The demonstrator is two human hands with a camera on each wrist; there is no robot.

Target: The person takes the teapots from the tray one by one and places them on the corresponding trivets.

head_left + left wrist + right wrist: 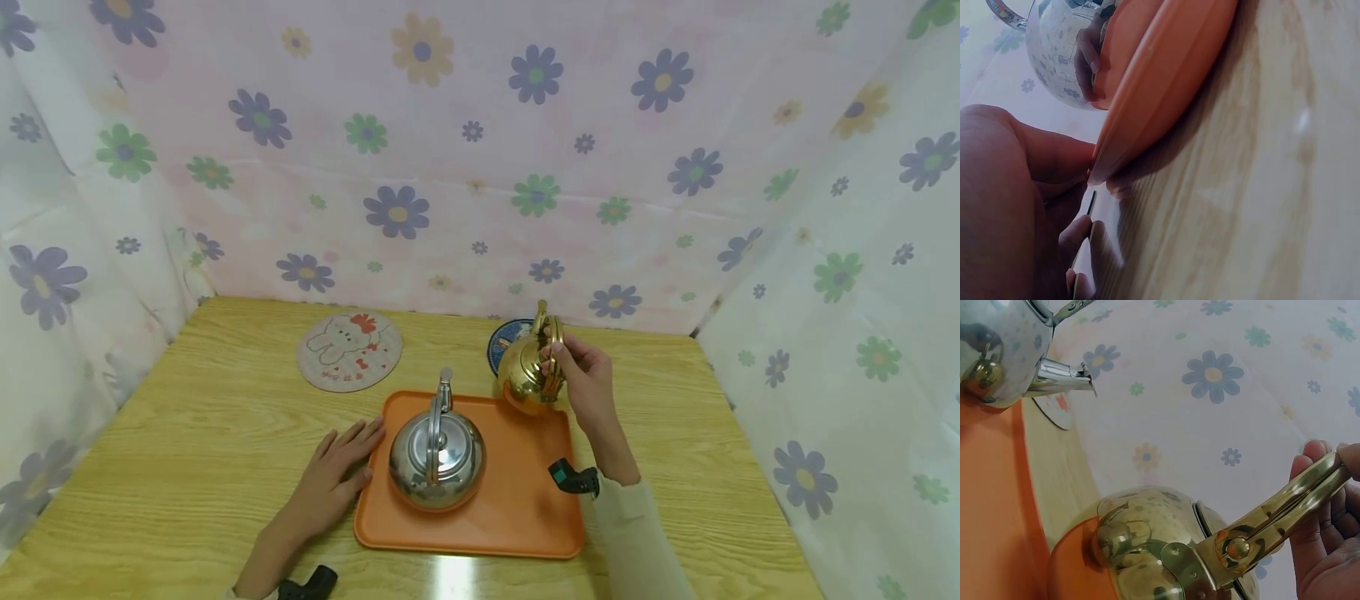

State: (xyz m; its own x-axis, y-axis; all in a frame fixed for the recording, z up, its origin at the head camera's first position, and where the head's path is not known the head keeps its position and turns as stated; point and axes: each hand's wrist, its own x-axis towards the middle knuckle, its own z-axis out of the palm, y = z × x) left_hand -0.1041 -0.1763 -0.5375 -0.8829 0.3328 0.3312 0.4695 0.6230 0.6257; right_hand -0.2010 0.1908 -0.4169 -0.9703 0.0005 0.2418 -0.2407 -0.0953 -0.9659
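Note:
In the head view a gold kettle [519, 377] stands out over the back right corner of an orange tray [517, 512], overlapping a dark blue round mat [501, 335]. My right hand [592, 396] grips its upright handle [1279, 509], thumb and fingers closed round the bar. A silver kettle [468, 467] sits on the tray's left half, spout pointing back. My left hand [330, 479] lies at the tray's left edge with fingers extended. In the left wrist view, a digit touches the tray rim [1138, 69] while other fingertips rest low by the table.
A pale round mat with a rabbit drawing [348, 367] lies at the back left of the wooden table [187, 450]. Flowered curtains [465, 167] enclose the back and both sides. A black wrist device [573, 477] sits on each arm.

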